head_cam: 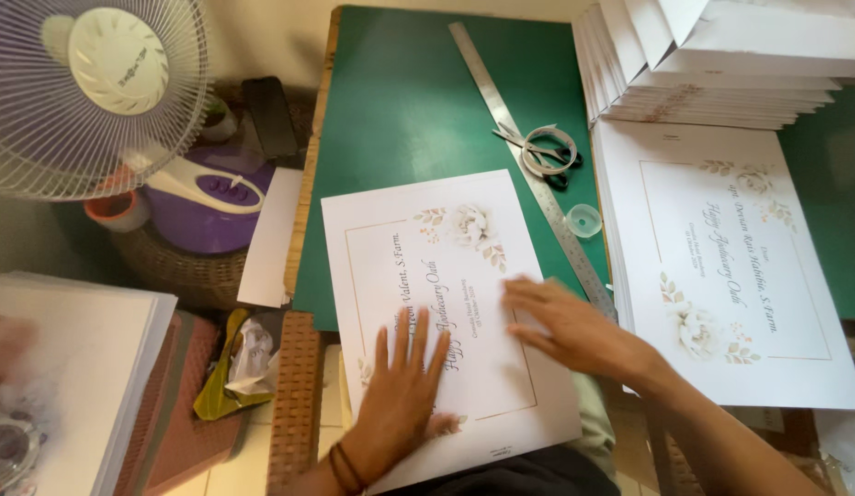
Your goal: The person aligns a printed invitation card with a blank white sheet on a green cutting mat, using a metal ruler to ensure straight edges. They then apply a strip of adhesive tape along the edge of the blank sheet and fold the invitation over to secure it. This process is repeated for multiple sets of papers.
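Clearly light, floppy white printed paper sheet with floral corners [455, 303]: left hand [400, 390] and right hand [565, 321] press flat, open-palmed, gripping nothing; lift by edges.

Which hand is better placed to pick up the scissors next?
The right hand. It lies at the printed sheet's right edge, closer to the scissors by the metal ruler. The left hand presses flat on the sheet, farther away.
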